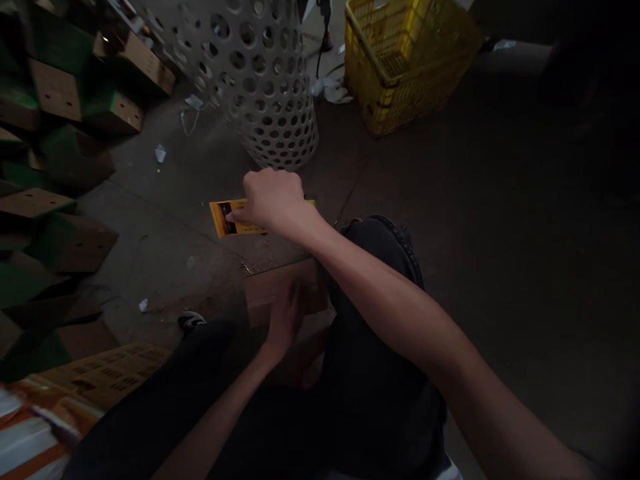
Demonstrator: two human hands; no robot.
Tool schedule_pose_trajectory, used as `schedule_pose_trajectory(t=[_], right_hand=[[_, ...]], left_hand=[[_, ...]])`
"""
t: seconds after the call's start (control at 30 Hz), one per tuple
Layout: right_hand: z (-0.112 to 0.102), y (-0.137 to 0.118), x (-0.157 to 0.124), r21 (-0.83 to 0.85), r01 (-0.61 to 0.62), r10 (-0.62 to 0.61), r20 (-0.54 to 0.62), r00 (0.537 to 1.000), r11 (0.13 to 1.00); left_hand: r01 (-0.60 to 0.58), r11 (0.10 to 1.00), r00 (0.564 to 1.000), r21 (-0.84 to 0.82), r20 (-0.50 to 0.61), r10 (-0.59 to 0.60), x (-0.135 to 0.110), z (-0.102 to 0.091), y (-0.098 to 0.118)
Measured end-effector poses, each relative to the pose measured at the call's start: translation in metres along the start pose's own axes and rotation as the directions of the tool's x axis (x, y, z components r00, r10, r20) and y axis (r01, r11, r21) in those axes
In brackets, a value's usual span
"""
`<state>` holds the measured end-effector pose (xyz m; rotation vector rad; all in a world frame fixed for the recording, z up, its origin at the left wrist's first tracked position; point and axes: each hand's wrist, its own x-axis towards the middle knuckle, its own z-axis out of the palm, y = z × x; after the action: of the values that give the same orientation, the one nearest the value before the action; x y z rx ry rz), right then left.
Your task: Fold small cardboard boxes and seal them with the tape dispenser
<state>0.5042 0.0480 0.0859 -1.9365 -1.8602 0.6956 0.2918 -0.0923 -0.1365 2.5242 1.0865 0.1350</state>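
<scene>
My right hand (274, 197) is closed around a flat, yellow-orange printed packet (245, 207) with a dark band near its left end. The packet sticks out to the left of my fist, and a small bit of it shows past the right side. Below it, a brown cardboard box (260, 299) sits between my legs. My left hand (286, 315) is at the front of this box. Its fingers are dark and smeared by motion, so I cannot tell whether they grip the cardboard.
A grey basket with round holes (280, 113) stands just ahead. Beyond it to the right is a yellow plastic crate (380, 100). Green and brown cardboard boxes (75, 240) pile up on the left. A yellow slotted crate (110, 373) is at lower left. Paper scraps (160, 153) litter the floor.
</scene>
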Motion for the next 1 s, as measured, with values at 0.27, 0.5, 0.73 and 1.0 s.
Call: schedule_pose_trajectory(t=[0.27, 0.5, 0.73, 1.0], right_hand=[[0.009, -0.011, 0.001, -0.068, 0.015, -0.013, 0.03, 0.999, 0.998], [0.017, -0.015, 0.009, -0.101, 0.011, -0.006, 0.049, 0.999, 0.995], [0.017, -0.016, 0.011, -0.12, -0.009, 0.017, 0.068, 0.998, 0.993], [0.019, -0.012, 0.011, -0.093, -0.014, 0.018, 0.045, 0.999, 0.996]], left_hand=[[-0.05, 0.996, 0.997, 0.08, 0.058, 0.045, -0.018, 0.047, 0.02], [-0.116, 0.983, 0.991, 0.145, 0.078, 0.105, -0.005, 0.048, 0.012], [-0.039, 0.994, 0.996, 0.102, 0.078, 0.031, 0.004, 0.035, 0.017], [0.04, 0.996, 0.996, 0.082, 0.072, -0.046, -0.012, 0.022, 0.004]])
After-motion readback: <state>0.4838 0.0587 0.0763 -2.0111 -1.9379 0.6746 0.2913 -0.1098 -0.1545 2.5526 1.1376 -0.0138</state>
